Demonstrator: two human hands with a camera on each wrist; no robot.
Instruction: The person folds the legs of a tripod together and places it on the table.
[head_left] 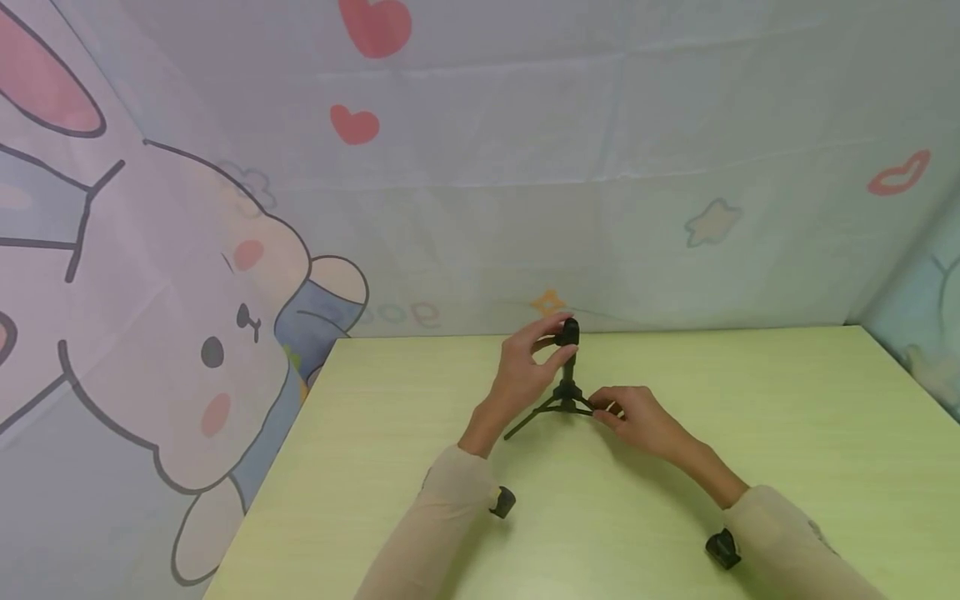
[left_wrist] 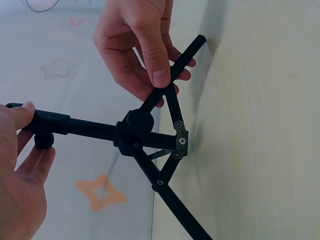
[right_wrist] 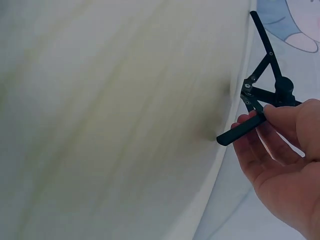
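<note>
A small black tripod (head_left: pixel 567 388) stands near the back of the table, its legs spread. My left hand (head_left: pixel 522 364) grips the upper end of its column, thumb on the near side; a round black knob (left_wrist: pixel 44 140) shows by those fingers in the left wrist view. With thumb and fingers, my right hand (head_left: pixel 637 419) pinches one leg (right_wrist: pixel 241 131) of the tripod on the right. Another leg (head_left: pixel 523 424) reaches out toward the front left. In the left wrist view, small hinged braces (left_wrist: pixel 173 107) join the legs to the foot of the column.
The pale yellow-green table (head_left: pixel 615 517) runs back to a hanging cloth (head_left: pixel 480 225) printed with hearts and a star. A cartoon rabbit (head_left: pixel 187 333) covers the cloth on the left. Black wrist devices (head_left: pixel 503 502) sit below both sleeves.
</note>
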